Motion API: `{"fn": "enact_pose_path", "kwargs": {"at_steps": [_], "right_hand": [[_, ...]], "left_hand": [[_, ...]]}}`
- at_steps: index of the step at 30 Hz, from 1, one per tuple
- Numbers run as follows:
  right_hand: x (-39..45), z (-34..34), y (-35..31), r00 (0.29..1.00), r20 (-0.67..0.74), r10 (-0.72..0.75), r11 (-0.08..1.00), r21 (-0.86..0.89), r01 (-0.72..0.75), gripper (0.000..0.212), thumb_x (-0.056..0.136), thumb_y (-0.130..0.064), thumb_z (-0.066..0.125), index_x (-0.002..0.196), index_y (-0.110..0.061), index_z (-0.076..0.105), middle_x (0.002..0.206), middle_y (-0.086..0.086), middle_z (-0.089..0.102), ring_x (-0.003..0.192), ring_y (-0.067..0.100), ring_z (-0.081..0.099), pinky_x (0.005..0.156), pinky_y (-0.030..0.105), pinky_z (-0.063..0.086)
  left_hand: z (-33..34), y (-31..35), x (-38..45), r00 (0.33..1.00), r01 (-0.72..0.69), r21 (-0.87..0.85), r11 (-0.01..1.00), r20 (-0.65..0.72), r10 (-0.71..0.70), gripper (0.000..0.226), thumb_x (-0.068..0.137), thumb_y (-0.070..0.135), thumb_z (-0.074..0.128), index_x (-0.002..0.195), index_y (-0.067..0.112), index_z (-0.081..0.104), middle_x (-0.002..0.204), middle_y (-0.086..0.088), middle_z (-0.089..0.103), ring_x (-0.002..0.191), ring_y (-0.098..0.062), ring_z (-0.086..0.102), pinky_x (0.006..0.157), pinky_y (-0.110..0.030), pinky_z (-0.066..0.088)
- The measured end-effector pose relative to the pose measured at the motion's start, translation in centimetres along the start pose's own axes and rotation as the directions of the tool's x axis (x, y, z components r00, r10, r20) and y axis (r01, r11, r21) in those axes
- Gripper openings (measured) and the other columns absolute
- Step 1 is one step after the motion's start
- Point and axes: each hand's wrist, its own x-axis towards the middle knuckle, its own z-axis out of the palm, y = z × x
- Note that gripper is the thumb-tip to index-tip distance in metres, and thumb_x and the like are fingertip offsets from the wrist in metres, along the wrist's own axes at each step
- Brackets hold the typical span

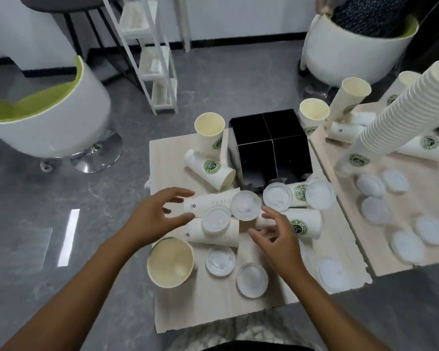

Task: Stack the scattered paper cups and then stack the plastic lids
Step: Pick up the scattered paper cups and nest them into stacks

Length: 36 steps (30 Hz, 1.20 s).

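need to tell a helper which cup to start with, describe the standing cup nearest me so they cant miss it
Start at the black divided box on the pale table and come straight toward the near left corner. The upright cup stands there, below the left hand; unlike the cups lying beside it, its open mouth faces up.

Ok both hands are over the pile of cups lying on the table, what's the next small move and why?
Probably close the left hand on the lying cup just past its fingertips. Both hands are open and hold nothing; the right hand hovers by another lying cup. Lids rest on these cups, so tip them off first.
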Motion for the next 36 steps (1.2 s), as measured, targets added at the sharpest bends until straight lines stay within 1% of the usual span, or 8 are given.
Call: {"fn": "enact_pose_path", "kwargs": {"at_steps": [5,11,16,21,25,28,31,36], "right_hand": [[4.5,0.4,0.1,0.989,-0.067,-0.135,0.96,-0.256,0.114,0.047,0.087,-0.022,0.08,0.132,-0.025,0.063,0.12,-0.01,0.058,0.068,0.004,0.054,0.074,0.017,0.048],[9.3,1.4,0.3,0.993,-0.026,-0.112,0.872,-0.482,0.085,0.035,0.093,-0.02,0.069,0.129,-0.021,0.066,0.122,-0.002,0.064,0.103,0.02,0.062,0.082,0.033,0.049],[9.7,1.6,0.0,0.993,-0.008,-0.117,0.849,-0.52,0.096,0.011,0.091,-0.012,0.071,0.1,-0.019,0.074,0.095,-0.002,0.068,0.086,0.022,0.063,0.069,0.032,0.046],[6.5,-0.2,-0.8,0.985,-0.066,-0.158,0.859,-0.501,0.104,0.011,0.087,-0.01,0.073,0.095,-0.019,0.074,0.085,-0.004,0.066,0.069,0.014,0.058,0.063,0.031,0.05],[2.7,-1.3,0.4,0.996,0.011,-0.089,0.87,-0.485,0.083,0.01,0.089,-0.013,0.074,0.098,-0.019,0.073,0.087,-0.007,0.066,0.07,0.006,0.058,0.065,0.016,0.046],[1.4,-0.6,2.4,0.999,0.05,-0.01,0.865,-0.5,0.033,0.012,0.089,-0.012,0.074,0.099,-0.017,0.074,0.087,-0.002,0.07,0.075,0.013,0.062,0.069,0.028,0.052],[1.0,0.1,4.1,0.995,0.066,0.074,0.857,-0.515,-0.029,0.01,0.09,-0.014,0.071,0.098,-0.019,0.073,0.086,-0.004,0.069,0.079,0.015,0.062,0.07,0.032,0.05],[1.2,-0.5,5.3,0.989,0.03,0.142,0.838,-0.536,-0.104,0.007,0.091,-0.013,0.071,0.097,-0.018,0.071,0.086,-0.005,0.066,0.079,0.013,0.061,0.067,0.022,0.042]], "left_hand": [[0.8,-0.7,4.7,0.986,-0.026,0.124,0.992,0.169,0.004,0.041,0.084,0.032,0.085,0.118,0.041,0.066,0.12,0.025,0.067,0.108,0.005,0.064,0.084,-0.02,0.054],[1.4,-2.2,7.5,0.974,-0.045,0.126,0.991,0.225,0.015,0.037,0.083,0.029,0.085,0.115,0.037,0.068,0.114,0.021,0.07,0.102,0.003,0.066,0.077,-0.007,0.048],[2.3,-1.9,8.2,0.967,-0.098,0.064,0.993,0.242,0.079,0.033,0.085,0.025,0.085,0.11,0.039,0.07,0.11,0.023,0.071,0.1,0.002,0.066,0.079,-0.011,0.051],[3.9,-1.8,9.0,0.935,-0.199,0.09,0.976,0.315,0.161,0.036,0.083,0.026,0.087,0.111,0.04,0.07,0.114,0.023,0.069,0.104,0.002,0.062,0.08,-0.007,0.045],[4.9,-2.5,9.4,0.898,-0.278,0.149,0.949,0.391,0.202,0.038,0.08,0.035,0.086,0.114,0.041,0.07,0.114,0.023,0.067,0.105,-0.003,0.061,0.084,-0.019,0.048],[5.4,-3.6,9.5,0.872,-0.314,0.202,0.928,0.448,0.198,0.046,0.073,0.057,0.076,0.117,0.046,0.065,0.117,0.023,0.064,0.11,-0.006,0.059,0.094,-0.039,0.052],[5.5,-4.3,9.6,0.876,-0.305,0.217,0.928,0.446,0.183,0.051,0.074,0.052,0.082,0.121,0.045,0.063,0.123,0.021,0.062,0.117,-0.009,0.055,0.1,-0.04,0.049],[5.7,-5.0,9.2,0.892,-0.269,0.188,0.944,0.419,0.171,0.055,0.075,0.044,0.088,0.124,0.043,0.063,0.126,0.019,0.061,0.119,-0.009,0.054,0.101,-0.038,0.048]]}}
